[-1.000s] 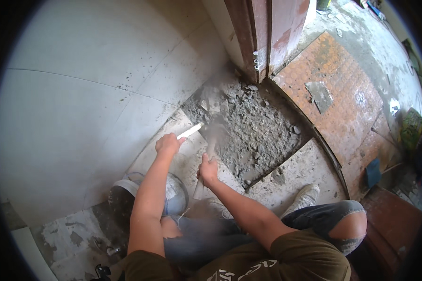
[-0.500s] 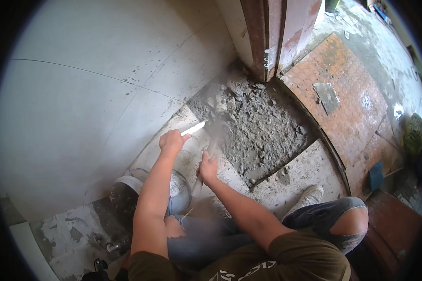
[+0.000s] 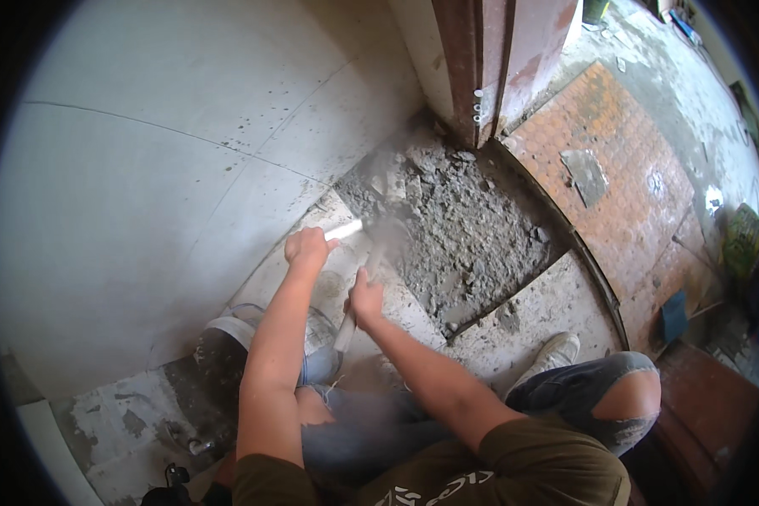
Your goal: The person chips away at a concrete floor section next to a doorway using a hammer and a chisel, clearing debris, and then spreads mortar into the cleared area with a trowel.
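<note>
My left hand (image 3: pixel 307 248) is closed round one end of a narrow white strip (image 3: pixel 344 229), which looks like a cut piece of tile. It points toward the bed of wet grey mortar (image 3: pixel 472 228). My right hand (image 3: pixel 364 300) grips the pale handle (image 3: pixel 346 331) of what looks like a hammer. The tool's head lies close to the strip's far end, but a hazy smear in the picture blurs it. Whether the two touch, I cannot tell. Pale floor tiles (image 3: pixel 548 308) border the mortar, and below my hands lie more of them.
At the left rises a white wall (image 3: pixel 143 194). A reddish door frame (image 3: pixel 481 76) stands at the mortar's far corner. Brown patterned tiles (image 3: pixel 616 143) lie beyond a raised strip at right. A bucket (image 3: pixel 228 337) stands beside my left forearm, and my shoe (image 3: pixel 552 354) rests on the near tiles.
My right hand has shifted slightly left and toward me with the hammer, and its handle end has swung left. The white strip has drawn back a little with my left hand.
</note>
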The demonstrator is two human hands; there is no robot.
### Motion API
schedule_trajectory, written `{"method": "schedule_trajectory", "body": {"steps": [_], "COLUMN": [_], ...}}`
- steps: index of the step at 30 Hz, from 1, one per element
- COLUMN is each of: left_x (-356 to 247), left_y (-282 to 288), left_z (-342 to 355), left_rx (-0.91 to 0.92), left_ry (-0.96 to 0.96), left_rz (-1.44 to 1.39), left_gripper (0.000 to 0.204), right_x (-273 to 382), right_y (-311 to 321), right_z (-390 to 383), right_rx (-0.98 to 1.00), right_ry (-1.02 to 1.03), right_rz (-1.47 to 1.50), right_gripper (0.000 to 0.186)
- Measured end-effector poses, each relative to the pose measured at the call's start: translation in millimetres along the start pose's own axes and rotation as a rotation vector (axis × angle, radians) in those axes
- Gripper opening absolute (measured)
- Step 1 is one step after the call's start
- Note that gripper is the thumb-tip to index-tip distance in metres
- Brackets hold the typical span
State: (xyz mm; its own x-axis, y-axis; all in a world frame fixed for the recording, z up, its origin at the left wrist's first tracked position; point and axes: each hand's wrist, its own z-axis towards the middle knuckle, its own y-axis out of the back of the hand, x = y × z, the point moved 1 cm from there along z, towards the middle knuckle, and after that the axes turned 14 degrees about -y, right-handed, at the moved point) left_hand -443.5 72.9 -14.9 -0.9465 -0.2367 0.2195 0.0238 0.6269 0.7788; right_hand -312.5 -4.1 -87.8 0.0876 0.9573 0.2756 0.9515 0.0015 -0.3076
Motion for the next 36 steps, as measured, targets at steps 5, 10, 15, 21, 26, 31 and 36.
{"method": "schedule_trajectory", "body": {"steps": [5, 10, 15, 21, 26, 31, 36], "left_x": [2.7, 9.2, -9.7, -9.3, -11.5, -5.0, -14.4], "left_y": [16.5, 20.1, 11.5, 2.2, -3.0, -11.9, -10.0], "left_z": [3.9, -7.3, -22.3, -24.5, -28.2, -31.4, -31.6], "left_rx": [-0.121, -0.097, 0.062, 0.050, 0.108, 0.088, 0.091], "left_ry": [0.110, 0.108, 0.043, 0.083, 0.097, 0.119, 0.108], "left_rz": [-0.088, -0.164, -0.104, -0.216, -0.193, -0.202, -0.155], "left_gripper": [0.050, 0.054, 0.058, 0.063, 0.064, 0.064, 0.061], "right_x": [31.7, 49.9, 44.5, 24.8, 24.7, 26.9, 18.4], "right_y": [11.6, 43.6, 58.8, 55.5, 52.0, 51.1, 45.4], "right_z": [-1.3, -23.7, -27.7, -25.4, -28.9, -31.1, -30.6], "right_rx": [0.063, 0.001, -0.029, -0.005, 0.031, 0.022, 0.042], "right_ry": [0.019, 0.196, 0.153, 0.124, 0.117, 0.130, 0.073], "right_rz": [0.117, 0.105, 0.134, 0.080, 0.077, 0.091, 0.081], "right_gripper": [0.035, 0.033, 0.032, 0.033, 0.034, 0.034, 0.033]}}
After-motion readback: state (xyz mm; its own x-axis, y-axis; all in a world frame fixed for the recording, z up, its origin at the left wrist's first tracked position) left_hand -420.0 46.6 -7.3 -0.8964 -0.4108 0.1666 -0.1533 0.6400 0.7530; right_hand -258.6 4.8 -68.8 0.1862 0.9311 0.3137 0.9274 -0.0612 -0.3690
